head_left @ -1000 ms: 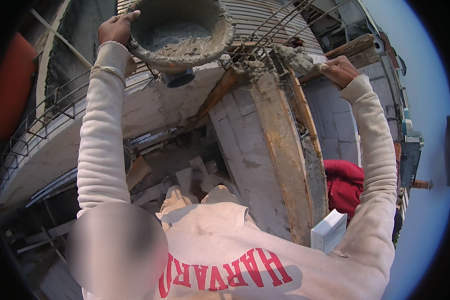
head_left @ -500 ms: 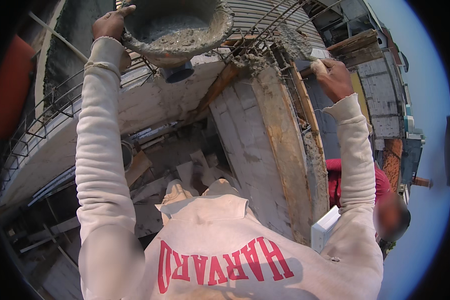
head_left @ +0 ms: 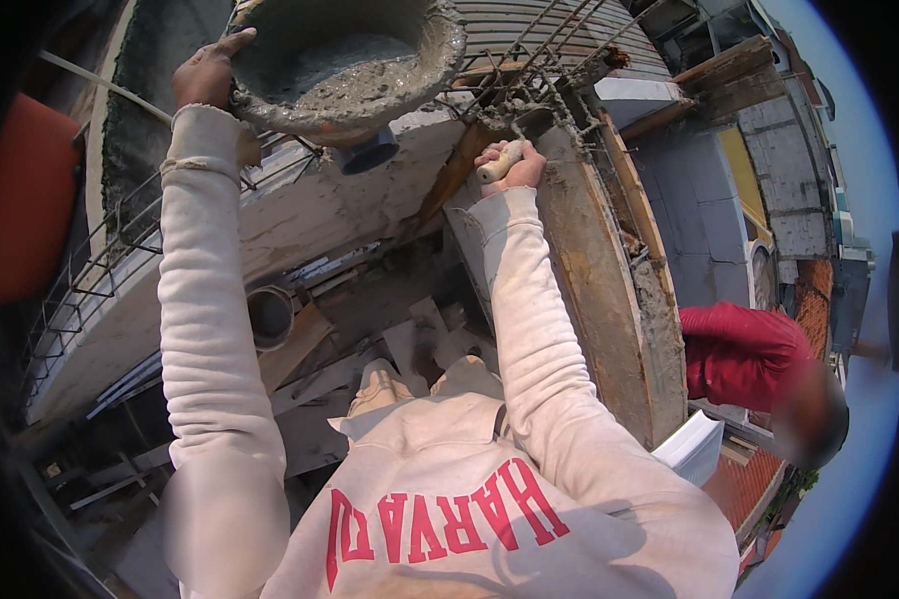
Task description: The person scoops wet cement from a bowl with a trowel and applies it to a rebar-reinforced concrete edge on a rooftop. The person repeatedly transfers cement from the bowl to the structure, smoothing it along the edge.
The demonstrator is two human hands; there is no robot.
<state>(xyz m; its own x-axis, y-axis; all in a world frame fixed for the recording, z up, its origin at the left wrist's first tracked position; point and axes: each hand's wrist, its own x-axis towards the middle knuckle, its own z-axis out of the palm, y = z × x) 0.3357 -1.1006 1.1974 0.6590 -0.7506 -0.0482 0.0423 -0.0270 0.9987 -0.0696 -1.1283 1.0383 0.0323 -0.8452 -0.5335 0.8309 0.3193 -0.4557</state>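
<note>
A wide bucket with a mortar-crusted rim is at the top of the view, with wet grey mortar inside. My left hand is closed on the bucket's left rim, the thumb lying along its edge. Right of the bucket, my right hand is wrapped round the pale handle of a trowel. The trowel's grey blade points away from me, partly hidden among reinforcing bars at the top of a formwork column. Mortar clings to the bars and the boards there.
A co-worker in a red top is at the right, beyond the column. A white box-like object lies near my right upper arm. Bent steel bars run along the left ledge. Far below are loose boards and a round container.
My right hand has swung left with the trowel, from the column's far right side to its top near the bucket. My left hand keeps its hold on the rim.
</note>
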